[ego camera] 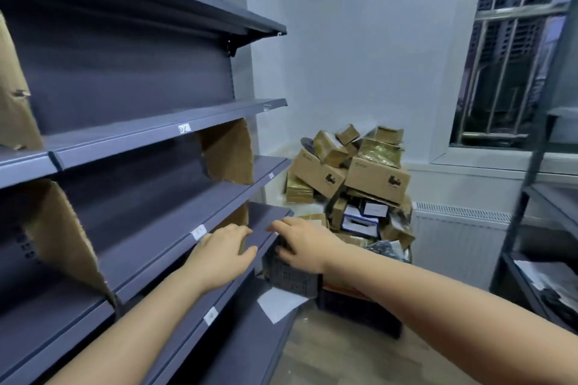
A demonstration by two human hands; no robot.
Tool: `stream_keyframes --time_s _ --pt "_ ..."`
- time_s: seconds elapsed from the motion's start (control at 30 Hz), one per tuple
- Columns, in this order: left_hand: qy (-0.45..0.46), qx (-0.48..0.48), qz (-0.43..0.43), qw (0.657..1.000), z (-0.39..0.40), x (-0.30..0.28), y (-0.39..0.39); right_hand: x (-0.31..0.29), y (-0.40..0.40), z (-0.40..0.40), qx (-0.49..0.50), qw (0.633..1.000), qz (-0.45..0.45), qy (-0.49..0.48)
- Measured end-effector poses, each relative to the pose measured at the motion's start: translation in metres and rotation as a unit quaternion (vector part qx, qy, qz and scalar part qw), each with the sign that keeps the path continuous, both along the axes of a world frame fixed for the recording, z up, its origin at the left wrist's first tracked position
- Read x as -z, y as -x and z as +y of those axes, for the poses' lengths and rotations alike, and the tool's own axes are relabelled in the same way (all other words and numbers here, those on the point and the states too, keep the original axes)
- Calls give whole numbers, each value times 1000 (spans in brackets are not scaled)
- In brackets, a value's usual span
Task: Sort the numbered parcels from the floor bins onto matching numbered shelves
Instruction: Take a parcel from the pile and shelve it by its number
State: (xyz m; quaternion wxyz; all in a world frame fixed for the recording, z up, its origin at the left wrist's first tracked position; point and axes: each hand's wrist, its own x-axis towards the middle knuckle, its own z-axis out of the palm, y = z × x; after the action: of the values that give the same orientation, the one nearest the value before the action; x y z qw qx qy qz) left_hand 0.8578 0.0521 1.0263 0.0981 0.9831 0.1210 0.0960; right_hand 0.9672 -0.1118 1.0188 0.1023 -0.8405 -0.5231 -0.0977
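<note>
Two bare hands reach toward a grey shelf; the left hand hovers over its front edge, fingers relaxed and spread, holding nothing; the right hand, fingers extended, touches the shelf corner; below it sits a dark crate; beyond the right hand, cardboard parcels are heaped against the wall.

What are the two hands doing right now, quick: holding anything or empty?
Left hand: open, fingers relaxed over the shelf edge, holding nothing.
Right hand: open, fingers reaching to the same edge, holding nothing.
</note>
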Motion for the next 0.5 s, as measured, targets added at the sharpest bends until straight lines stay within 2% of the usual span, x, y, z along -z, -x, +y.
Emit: stream_keyframes --time_s 0.23,0.5 --pt "-14 62 6 998 -51 -17 -119 -12 -106 -65 50 998 -20 17" --pt "-8 83 -4 997 -106 -35 -286 -32 -265 -134 104 993 -50 34"
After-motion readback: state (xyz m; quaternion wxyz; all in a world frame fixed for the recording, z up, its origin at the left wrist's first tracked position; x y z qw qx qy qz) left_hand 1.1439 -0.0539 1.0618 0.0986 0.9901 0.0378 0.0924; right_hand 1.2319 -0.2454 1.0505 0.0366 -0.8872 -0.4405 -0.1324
